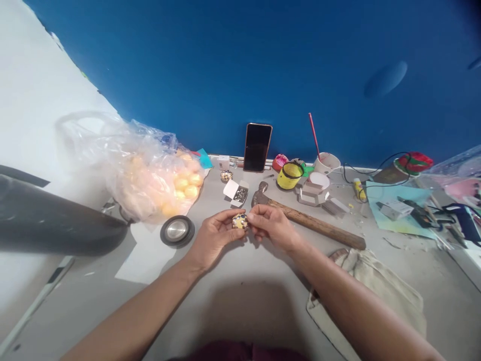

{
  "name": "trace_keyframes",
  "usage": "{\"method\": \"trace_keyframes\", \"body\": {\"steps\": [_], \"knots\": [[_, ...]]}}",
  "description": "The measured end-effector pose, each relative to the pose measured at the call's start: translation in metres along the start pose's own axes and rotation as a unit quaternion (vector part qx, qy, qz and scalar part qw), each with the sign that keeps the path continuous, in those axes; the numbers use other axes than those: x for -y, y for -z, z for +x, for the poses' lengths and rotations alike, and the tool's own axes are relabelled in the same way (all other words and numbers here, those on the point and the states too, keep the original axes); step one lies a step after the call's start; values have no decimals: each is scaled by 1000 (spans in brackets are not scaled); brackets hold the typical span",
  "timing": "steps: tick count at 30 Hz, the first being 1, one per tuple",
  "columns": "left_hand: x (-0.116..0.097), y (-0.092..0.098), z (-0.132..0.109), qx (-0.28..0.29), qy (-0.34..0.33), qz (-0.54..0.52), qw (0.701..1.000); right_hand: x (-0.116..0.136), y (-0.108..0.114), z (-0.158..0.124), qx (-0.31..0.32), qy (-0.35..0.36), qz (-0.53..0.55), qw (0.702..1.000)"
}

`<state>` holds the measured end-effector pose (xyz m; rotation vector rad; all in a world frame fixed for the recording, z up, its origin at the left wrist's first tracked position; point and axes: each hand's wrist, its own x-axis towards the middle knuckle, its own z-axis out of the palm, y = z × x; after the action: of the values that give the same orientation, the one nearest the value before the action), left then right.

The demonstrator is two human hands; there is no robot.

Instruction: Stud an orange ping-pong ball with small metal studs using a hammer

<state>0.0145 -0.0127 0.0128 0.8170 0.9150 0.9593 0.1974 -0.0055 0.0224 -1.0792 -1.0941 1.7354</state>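
Note:
Between the thumb and fingers of my left hand (215, 234) is a small yellow ball (240, 222) dotted with shiny metal studs. My right hand (271, 225) is closed in a pinch against the ball's right side; what its fingertips hold, if anything, is too small to make out. Just beyond the hands stands an opened white box (237, 193) with many small dark metallic pieces inside. Behind that box sits another ball (226, 175) covered in shiny studs. A hammer (315, 220) with a wooden handle lies close by my right hand, its head partly behind the fingers.
A clear plastic bag (150, 170) of orange-yellow balls is at left, near a round black-and-silver object (176, 231). A phone (257, 147) leans on the blue wall. Yellow tape (288, 178), a white cup (326, 163) and a beige cloth (372, 291) are at right.

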Motion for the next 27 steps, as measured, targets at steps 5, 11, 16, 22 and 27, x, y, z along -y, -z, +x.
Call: {"method": "trace_keyframes", "body": {"steps": [5,11,16,22,27], "knots": [[-2,0,-2,24,45,-78,996,-2,4,2,18,0,-12,1000],[-1,-2,-2,-19,45,-59,997,-3,0,1,20,3,-72,997],[-3,-1,-3,-46,6,51,998,-6,-1,1,23,-12,-124,992],[-7,4,-5,-45,-73,173,981,-3,-1,-1,30,-9,-125,992],[-5,7,-5,-26,-96,210,973,-2,-2,0,-14,31,-128,991]]}}
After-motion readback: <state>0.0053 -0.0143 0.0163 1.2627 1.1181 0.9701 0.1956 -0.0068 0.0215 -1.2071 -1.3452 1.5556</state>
